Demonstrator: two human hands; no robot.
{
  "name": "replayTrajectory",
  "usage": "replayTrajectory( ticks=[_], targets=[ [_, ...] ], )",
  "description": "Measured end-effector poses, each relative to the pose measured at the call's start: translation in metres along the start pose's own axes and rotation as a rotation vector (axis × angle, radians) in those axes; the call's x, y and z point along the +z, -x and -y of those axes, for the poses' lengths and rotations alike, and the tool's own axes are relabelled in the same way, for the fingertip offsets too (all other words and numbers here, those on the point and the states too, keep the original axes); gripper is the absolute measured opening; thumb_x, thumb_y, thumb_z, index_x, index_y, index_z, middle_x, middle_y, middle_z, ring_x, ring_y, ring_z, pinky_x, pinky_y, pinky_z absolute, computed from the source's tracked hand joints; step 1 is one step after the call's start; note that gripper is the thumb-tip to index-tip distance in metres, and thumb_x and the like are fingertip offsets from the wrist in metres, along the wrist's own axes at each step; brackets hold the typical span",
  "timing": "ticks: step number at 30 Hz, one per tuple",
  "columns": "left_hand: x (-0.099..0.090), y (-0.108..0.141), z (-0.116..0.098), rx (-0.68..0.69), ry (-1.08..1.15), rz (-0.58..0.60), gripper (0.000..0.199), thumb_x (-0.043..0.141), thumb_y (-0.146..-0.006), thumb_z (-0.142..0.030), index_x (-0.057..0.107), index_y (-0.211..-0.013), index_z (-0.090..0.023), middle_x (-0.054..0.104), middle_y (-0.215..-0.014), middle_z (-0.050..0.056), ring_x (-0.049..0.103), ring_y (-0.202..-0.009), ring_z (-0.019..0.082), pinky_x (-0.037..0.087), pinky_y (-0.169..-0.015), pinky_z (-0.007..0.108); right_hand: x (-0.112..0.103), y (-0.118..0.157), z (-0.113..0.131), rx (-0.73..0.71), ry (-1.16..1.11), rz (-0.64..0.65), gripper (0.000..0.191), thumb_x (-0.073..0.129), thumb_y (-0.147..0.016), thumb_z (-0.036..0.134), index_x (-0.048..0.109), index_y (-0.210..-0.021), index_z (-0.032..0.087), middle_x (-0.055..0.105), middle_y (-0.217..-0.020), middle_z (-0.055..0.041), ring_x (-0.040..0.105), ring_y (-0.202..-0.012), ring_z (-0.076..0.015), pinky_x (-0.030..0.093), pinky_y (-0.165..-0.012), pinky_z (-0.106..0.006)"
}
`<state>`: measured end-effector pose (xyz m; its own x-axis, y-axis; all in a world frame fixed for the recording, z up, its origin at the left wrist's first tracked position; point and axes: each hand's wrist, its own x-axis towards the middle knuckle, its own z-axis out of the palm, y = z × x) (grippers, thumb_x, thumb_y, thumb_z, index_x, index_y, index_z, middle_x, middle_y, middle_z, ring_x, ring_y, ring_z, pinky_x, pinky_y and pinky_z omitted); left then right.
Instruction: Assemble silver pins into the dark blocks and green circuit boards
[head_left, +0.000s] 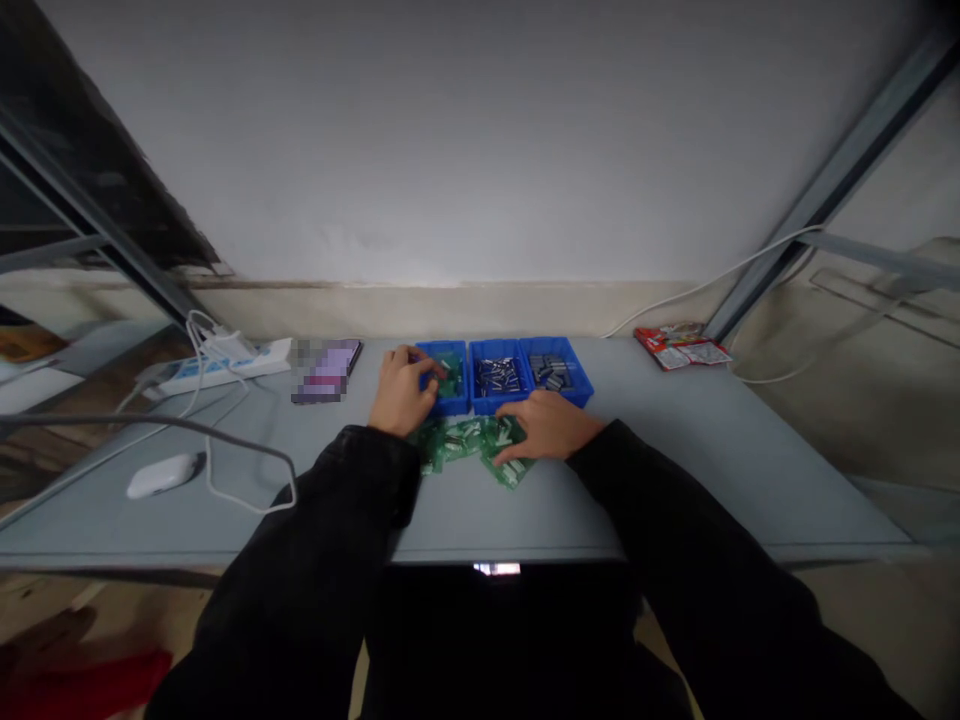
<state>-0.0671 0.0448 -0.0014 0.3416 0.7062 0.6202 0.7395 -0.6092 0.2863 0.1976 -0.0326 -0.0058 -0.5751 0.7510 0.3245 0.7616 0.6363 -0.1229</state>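
1. Completed work: several green packets [463, 438] are lying on the grey tabletop [510, 520], just in front of the bins. Pale and silvery pieces are showing inside, so I am judging these as filled (overlap is preventing a firm count).
2. Remaining stock: the left blue bin [451, 407] is holding green film or packets [451, 372]; whether those are filled, I cannot tell. The middle blue bin [487, 406] is containing loose silvery pins or screws [496, 377], and the right blue bin [581, 385] is containing grey cylinders [551, 372]. By my judgement, plenty is remaining.
3. Left hand [403, 392]: I am reaching over the left bin's side, fingers curling inward; whether they are pinching anything, I cannot tell.
4. Right hand [555, 424]: I am spanning the rightmost packet [514, 470], thumb and forefinger standing apart, not gripping it.
5. Finding: the work is appearing partly done.
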Motion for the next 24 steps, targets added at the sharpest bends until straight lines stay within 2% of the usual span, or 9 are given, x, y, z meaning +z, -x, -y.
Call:
replayTrajectory(
  ticks=[3,7,9,11,14,18,20,22,24],
  targets=[
    [-0.004,-0.001,-0.013,0.062,0.088,-0.043,0.02,0.057,-0.085,-0.012,0.075,-0.087,-0.02,0.06,-0.104,0.01,0.055,-0.103,0.028,0.047,-0.099,0.047,-0.001,0.001,0.002,-0.016,-0.003,0.013,0.06,0.083,-0.073,0.068,0.079,-0.108,0.019,0.073,-0.072,-0.0058,0.067,-0.07,-0.0222,0.044,-0.065,-0.031],
    [-0.009,0.0,-0.028,0.174,0.198,-0.036,0.02,0.054,-0.093,-0.013,0.074,-0.094,-0.019,0.064,-0.102,0.008,0.059,-0.101,0.025,0.048,-0.098,0.043,-0.012,0.0,0.008,-0.021,-0.047,0.023,0.019,0.081,-0.079,0.038,0.081,-0.088,0.022,0.067,-0.059,-0.0006,0.061,-0.058,-0.0173,0.037,-0.06,-0.029],
    [-0.01,0.001,-0.034,0.218,0.246,-0.018,0.02,0.053,-0.097,-0.016,0.073,-0.101,-0.019,0.066,-0.104,0.008,0.06,-0.103,0.024,0.049,-0.097,0.042,-0.018,0.0,0.011,-0.054,-0.022,0.005,0.007,0.073,-0.081,0.026,0.078,-0.078,0.022,0.066,-0.058,0.0002,0.057,-0.055,-0.0151,0.033,-0.058,-0.029],
    [-0.011,0.003,-0.041,0.257,0.288,0.001,0.02,0.053,-0.101,-0.02,0.071,-0.109,-0.019,0.068,-0.107,0.008,0.061,-0.104,0.023,0.05,-0.097,0.042,-0.022,0.002,0.013,-0.093,0.017,-0.069,0.014,0.065,-0.085,0.021,0.074,-0.074,0.021,0.069,-0.063,-0.0002,0.057,-0.056,-0.0144,0.032,-0.058,-0.029],
    [-0.012,0.005,-0.049,0.303,0.349,0.027,0.022,0.051,-0.104,-0.024,0.068,-0.117,-0.02,0.07,-0.111,0.007,0.063,-0.105,0.022,0.051,-0.098,0.042,-0.03,0.002,0.018,-0.089,0.015,-0.298,0.018,0.057,-0.092,0.021,0.073,-0.085,0.021,0.072,-0.073,-0.0011,0.061,-0.062,-0.0148,0.037,-0.061,-0.03],
    [-0.008,0.009,-0.053,0.258,0.397,-0.015,0.022,0.051,-0.105,-0.027,0.063,-0.122,-0.02,0.071,-0.108,0.007,0.065,-0.098,0.02,0.053,-0.092,0.039,-0.036,-0.011,0.025,0.041,-0.246,-0.577,0.02,0.053,-0.101,0.029,0.07,-0.099,0.02,0.07,-0.074,-0.0009,0.059,-0.06,-0.0132,0.045,-0.063,-0.028],
    [-0.004,0.01,-0.052,0.179,0.42,-0.077,0.026,0.055,-0.103,-0.027,0.059,-0.127,-0.019,0.07,-0.107,0.007,0.066,-0.094,0.019,0.054,-0.089,0.037,-0.033,-0.023,0.025,0.14,-0.454,-0.593,0.019,0.054,-0.103,0.034,0.066,-0.1,0.02,0.062,-0.065,0.0021,0.057,-0.055,-0.0127,0.046,-0.057,-0.027],
    [0.001,0.011,-0.048,0.114,0.442,-0.115,0.035,0.057,-0.1,-0.025,0.052,-0.134,-0.02,0.07,-0.106,0.007,0.066,-0.09,0.018,0.054,-0.087,0.036,-0.026,-0.034,0.022,0.182,-0.651,-0.537,0.018,0.051,-0.104,0.035,0.06,-0.11,0.021,0.055,-0.062,0.0054,0.055,-0.05,-0.0121,0.047,-0.053,-0.026],
    [0.003,0.011,-0.045,0.091,0.448,-0.131,0.044,0.059,-0.097,-0.021,0.047,-0.14,-0.022,0.07,-0.106,0.006,0.065,-0.087,0.018,0.054,-0.085,0.036,-0.016,-0.04,0.02,0.209,-0.733,-0.493,0.021,0.051,-0.104,0.035,0.054,-0.122,0.023,0.05,-0.059,0.0086,0.052,-0.045,-0.0116,0.05,-0.053,-0.026]
  ],
)
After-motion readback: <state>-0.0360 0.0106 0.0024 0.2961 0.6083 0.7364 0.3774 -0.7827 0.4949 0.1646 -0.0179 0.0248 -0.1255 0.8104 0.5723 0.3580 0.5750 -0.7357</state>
